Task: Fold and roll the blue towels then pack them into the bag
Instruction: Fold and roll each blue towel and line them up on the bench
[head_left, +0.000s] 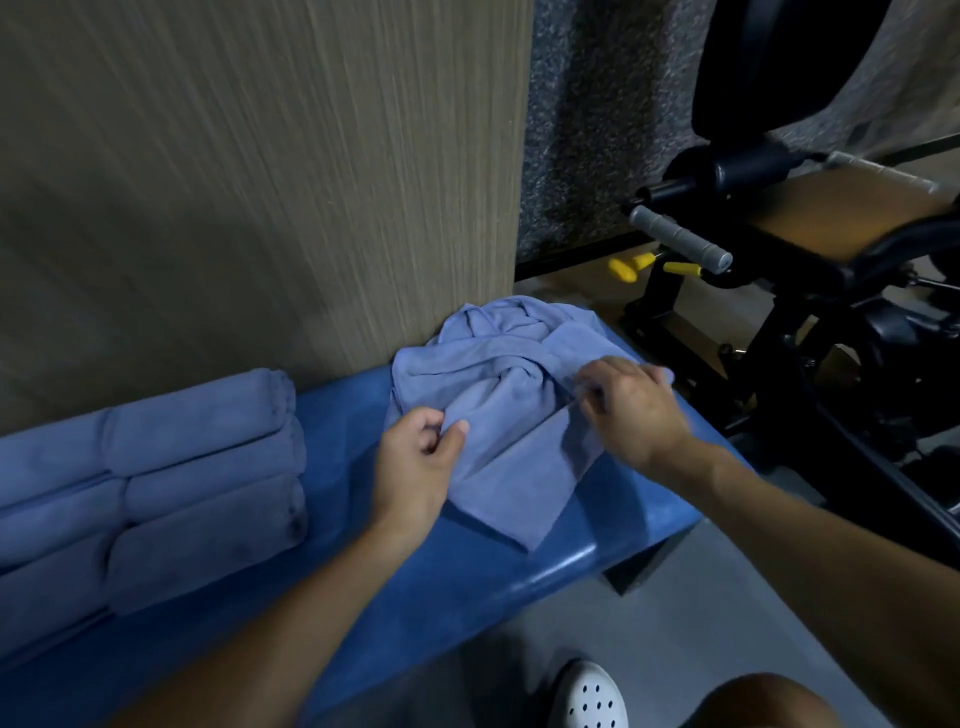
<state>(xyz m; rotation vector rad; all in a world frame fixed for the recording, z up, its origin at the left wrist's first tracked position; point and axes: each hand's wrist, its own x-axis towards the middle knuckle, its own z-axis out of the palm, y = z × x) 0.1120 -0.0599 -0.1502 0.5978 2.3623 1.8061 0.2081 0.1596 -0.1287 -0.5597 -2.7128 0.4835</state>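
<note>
A crumpled blue towel (509, 410) lies heaped at the right end of a blue padded bench (447, 577). My left hand (418, 467) pinches a fold at the towel's near left side. My right hand (631, 408) grips the cloth at its right side, fingers curled into the fabric. Several rolled blue towels (171, 488) lie stacked side by side on the bench at the left. No bag is in view.
A wood-grain wall panel (260, 182) rises right behind the bench. A black exercise machine (810, 291) with a grey handle (680, 239) and yellow pins stands close on the right. Grey floor and my white shoe (589, 696) lie below the bench edge.
</note>
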